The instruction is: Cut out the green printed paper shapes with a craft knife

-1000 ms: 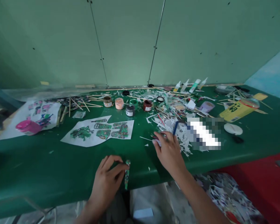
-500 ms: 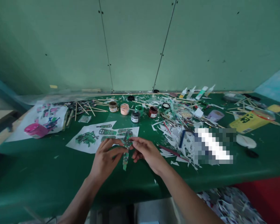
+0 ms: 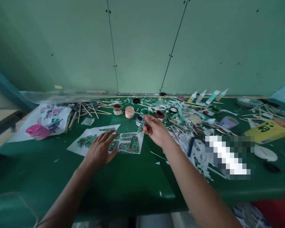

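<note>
My right hand (image 3: pixel 156 130) pinches a small green camouflage-patterned piece (image 3: pixel 140 127) between thumb and fingers, held up just in front of a dark grey paint jar (image 3: pixel 138 120). Fingers spread, my left hand (image 3: pixel 101 147) is over a white printed sheet (image 3: pixel 130 145) and appears to hold nothing. Green-and-black patterned shapes cover the sheet, and my left fingers hide part of them. Behind the hands stand a brown jar (image 3: pixel 117 109), a peach jar (image 3: pixel 129 112), a green jar (image 3: pixel 144 111) and a dark red jar (image 3: pixel 160 114).
White paper scraps (image 3: pixel 200 155) lie heaped on the right, with brushes and sticks among them. A yellow container (image 3: pixel 263 131) lies farther right. On the left, a pink container (image 3: pixel 37 131) rests on another printed sheet (image 3: pixel 21 128). Several small bottles (image 3: pixel 212 97) line the back.
My hands have separated. My right hand has moved up and right with a green piece, towards the jars. My left hand has let go and opened over the sheet.
</note>
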Demonstrator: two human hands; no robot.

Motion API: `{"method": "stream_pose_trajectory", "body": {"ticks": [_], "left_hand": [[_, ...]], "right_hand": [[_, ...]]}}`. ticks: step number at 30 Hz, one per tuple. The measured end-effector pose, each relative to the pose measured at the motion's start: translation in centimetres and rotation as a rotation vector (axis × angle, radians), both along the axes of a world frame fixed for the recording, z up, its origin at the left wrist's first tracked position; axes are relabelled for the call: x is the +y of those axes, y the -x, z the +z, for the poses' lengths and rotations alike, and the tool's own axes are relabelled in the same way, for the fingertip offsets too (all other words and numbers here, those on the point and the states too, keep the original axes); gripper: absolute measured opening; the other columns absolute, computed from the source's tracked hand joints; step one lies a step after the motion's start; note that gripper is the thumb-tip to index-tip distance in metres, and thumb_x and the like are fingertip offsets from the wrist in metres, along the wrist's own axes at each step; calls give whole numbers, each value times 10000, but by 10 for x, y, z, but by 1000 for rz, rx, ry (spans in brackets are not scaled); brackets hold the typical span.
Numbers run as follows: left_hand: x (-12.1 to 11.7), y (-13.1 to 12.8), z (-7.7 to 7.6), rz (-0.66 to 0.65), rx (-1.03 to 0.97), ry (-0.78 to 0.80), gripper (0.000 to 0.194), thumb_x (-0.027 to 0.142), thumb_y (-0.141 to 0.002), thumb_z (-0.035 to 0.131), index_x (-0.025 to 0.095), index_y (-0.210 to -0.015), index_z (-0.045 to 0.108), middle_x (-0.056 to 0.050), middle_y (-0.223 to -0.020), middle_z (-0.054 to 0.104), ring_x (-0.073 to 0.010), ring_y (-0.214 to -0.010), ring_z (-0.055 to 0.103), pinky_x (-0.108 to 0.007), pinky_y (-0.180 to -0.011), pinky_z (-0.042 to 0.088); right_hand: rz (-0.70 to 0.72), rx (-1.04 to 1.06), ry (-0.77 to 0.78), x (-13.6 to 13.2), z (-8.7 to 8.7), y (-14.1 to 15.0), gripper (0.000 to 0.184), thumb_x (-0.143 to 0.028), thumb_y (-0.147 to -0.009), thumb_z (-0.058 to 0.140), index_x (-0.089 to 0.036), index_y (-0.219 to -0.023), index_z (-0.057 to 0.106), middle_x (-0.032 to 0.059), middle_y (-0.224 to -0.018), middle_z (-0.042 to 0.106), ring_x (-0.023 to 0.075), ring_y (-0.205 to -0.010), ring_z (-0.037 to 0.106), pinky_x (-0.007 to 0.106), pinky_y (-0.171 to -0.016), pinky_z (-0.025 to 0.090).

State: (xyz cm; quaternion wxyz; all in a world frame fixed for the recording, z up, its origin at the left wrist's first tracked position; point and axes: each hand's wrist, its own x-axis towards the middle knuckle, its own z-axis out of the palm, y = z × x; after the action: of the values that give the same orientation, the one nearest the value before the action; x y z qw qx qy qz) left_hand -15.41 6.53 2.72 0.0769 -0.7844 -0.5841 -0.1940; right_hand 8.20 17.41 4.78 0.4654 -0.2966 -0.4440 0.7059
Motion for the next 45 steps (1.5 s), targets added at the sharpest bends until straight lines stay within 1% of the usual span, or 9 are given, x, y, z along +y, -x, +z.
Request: {"method": "stream_pose_trajectory", "body": {"ticks": [3,7,9,12,15,21,27,37,45], "left_hand": [[3,2,4,-82,47,57,598,410,-770,680,289,-1324,491,-58,-1374,550,-297,-1209,543,-465,-913,504],[0,-7,8,-148,74,60,208,316,-901,528,300,-1064,657,-7,-1151,685,-213,-1038,635,-376,-847,518],[-7,-17,8,-148,77,40,238,280,-944,445,292,-952,682,0,-1050,710,-201,-955,650,-372,-808,513],[-26,-34,3,-97,87,6,278,260,-956,400,283,-950,677,-12,-1000,706,-215,-891,649,-374,-727,516],[-47,-50,-6,-6,49,0,250,394,-925,475,255,-1030,654,-44,-1037,685,-231,-927,631,-371,-734,537],[-61,-61,-17,52,-47,15,239,294,-946,425,273,-994,659,-42,-1101,630,-222,-1016,585,-383,-808,544],[-63,-61,-18,57,-40,-35,237,249,-928,442,277,-1001,666,-65,-1172,578,-253,-1047,568,-435,-814,550],[-61,-61,-20,9,-67,-62,263,191,-933,415,247,-1024,655,-30,-977,649,-200,-939,599,-401,-855,537],[-61,-63,-22,53,-49,-22,253,179,-920,425,231,-1058,630,-46,-938,645,-225,-941,584,-412,-842,523]], "right_hand": [[-26,12,9,13,-9,5,336,-449,-661,793,-225,-867,652,-97,-513,521,78,-484,540,224,-531,523],[-23,-18,7,12,-16,0,295,-381,-709,771,-218,-932,668,-58,-605,605,102,-594,615,267,-658,568],[-2,-51,2,9,-16,-7,275,-349,-715,769,-218,-935,670,-42,-643,633,112,-630,634,281,-693,570],[58,-113,-1,5,-12,-16,210,-326,-712,772,-200,-845,672,-25,-614,628,123,-586,624,288,-643,558],[165,-230,-45,1,-10,-15,145,-290,-738,750,-179,-804,684,-8,-599,628,121,-554,602,281,-603,526],[404,-628,-244,-9,-13,12,135,-266,-838,631,-174,-894,713,-74,-479,491,74,-420,416,227,-456,352],[379,-687,-245,-12,-24,25,154,-281,-843,614,-161,-869,708,-86,-441,450,70,-394,364,227,-456,295],[343,-740,-227,-16,-24,22,137,-244,-842,594,-160,-853,702,-73,-465,462,74,-384,368,233,-440,316],[314,-770,-298,-15,-33,24,135,-267,-834,603,-180,-849,705,-65,-485,495,80,-398,422,225,-454,345]]}}
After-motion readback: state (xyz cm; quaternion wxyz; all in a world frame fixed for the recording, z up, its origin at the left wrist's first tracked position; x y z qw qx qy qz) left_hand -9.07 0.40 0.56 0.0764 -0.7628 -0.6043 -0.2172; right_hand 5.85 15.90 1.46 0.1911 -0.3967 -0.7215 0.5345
